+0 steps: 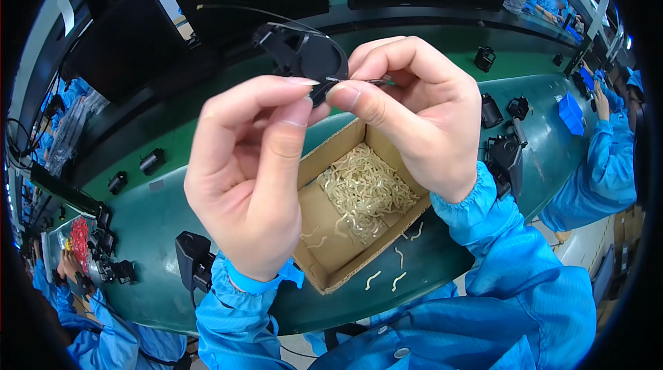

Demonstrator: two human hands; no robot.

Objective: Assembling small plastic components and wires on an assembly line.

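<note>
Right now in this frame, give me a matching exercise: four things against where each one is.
Things:
1. black round part
2. cardboard box
3. pale curved strips
4. blue bin

Places:
A. heaped inside the box
B. pinched between left hand and right hand
C. far right of the green bench
D. on the bench below both hands

Pairs: 1-B, 2-D, 3-A, 4-C

A black part [307, 58] was above a brown box [324, 218] of pale cream strips [362, 190]. Beneath the box, the belt [152, 225] was dark green. Beside it, sleeves [511, 246] were bright blue.
</note>
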